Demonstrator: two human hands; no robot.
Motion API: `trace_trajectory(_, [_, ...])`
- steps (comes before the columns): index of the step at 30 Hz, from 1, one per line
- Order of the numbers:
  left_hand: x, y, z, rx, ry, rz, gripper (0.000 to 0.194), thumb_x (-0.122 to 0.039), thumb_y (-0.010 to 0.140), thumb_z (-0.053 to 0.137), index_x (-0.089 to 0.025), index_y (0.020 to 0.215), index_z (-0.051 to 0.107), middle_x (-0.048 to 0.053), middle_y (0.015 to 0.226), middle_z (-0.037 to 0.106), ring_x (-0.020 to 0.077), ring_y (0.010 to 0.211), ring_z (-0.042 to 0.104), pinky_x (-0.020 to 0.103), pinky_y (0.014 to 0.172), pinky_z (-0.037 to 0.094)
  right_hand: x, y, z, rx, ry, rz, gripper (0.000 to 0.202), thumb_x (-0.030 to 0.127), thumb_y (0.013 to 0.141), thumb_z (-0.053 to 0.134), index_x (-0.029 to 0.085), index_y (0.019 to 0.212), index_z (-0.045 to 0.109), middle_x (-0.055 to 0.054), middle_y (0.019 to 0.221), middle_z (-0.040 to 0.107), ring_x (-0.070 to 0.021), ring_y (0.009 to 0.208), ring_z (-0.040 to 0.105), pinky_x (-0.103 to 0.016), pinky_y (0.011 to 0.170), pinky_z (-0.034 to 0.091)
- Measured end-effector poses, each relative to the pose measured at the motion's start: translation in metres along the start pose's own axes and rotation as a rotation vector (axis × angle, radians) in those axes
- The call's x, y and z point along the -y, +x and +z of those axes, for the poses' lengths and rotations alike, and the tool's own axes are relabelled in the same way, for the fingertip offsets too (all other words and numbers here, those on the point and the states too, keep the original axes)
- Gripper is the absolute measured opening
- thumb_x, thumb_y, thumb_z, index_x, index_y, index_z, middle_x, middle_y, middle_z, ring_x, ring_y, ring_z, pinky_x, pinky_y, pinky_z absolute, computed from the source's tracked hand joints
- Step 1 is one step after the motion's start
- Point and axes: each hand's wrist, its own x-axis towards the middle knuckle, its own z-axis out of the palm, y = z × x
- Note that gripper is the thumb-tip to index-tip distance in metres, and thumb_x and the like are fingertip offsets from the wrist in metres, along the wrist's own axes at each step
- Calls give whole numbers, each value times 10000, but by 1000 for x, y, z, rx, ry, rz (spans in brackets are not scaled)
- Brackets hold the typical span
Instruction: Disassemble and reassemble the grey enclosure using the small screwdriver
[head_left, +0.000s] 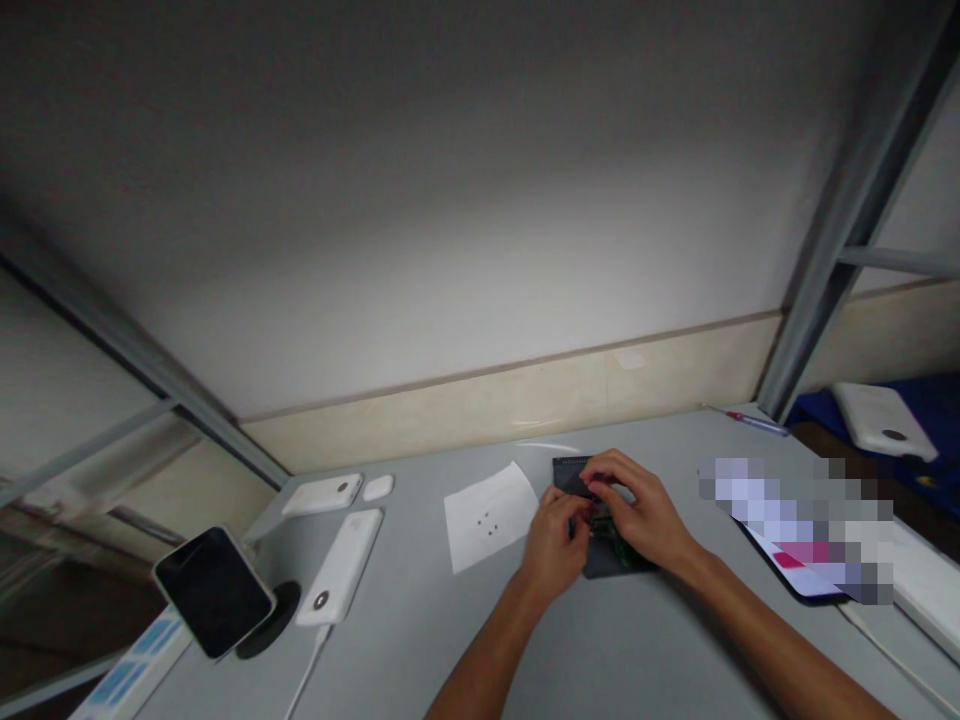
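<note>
A dark flat case (613, 566) with a green circuit board (622, 549) on it lies on the grey table, partly hidden beneath my hands. My left hand (556, 535) is at the case's left side, its thumb and fingers pressed together over the board. From the right, my right hand (636, 500) reaches over the case with thumb and forefinger pinched close to the left fingertips. Something small and reddish shows between the fingertips, too small to make out. Left of the hands lies a white paper sheet (465, 520) with several small dark pieces on it.
White power banks (349, 565) and a small white case (379, 487) lie left, near a phone (215, 590) on a round stand. A lit phone (806, 570) lies right. A screwdriver (757, 424) rests at the back right. Metal posts flank the table.
</note>
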Motion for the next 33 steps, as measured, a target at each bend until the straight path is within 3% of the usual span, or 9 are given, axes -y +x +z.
trace_trajectory(9, [-3, -1, -1, 8, 36, 24, 300, 3, 853, 513, -207, 947, 707, 46, 918, 713, 221, 946, 610, 345, 863, 510, -2, 2, -7, -84, -13, -1, 115, 200, 980, 597, 236, 997, 705, -63, 967, 705, -210, 892, 669, -337, 771, 555])
trace_trajectory(18, [0, -1, 0, 22, 25, 47, 376, 45, 739, 528, -196, 991, 670, 38, 917, 671, 219, 933, 607, 341, 869, 511, -5, 1, -5, -7, -37, 1, 133, 195, 986, 581, 240, 1005, 705, -65, 968, 707, -214, 899, 679, -337, 774, 562])
trace_trajectory(33, [5, -2, 2, 44, 43, 44, 389, 38, 724, 522, -194, 1019, 625, 38, 920, 626, 221, 915, 591, 346, 852, 495, -10, 0, -2, -36, -16, 16, 110, 214, 982, 604, 235, 984, 711, -63, 958, 712, -209, 882, 684, -331, 759, 569])
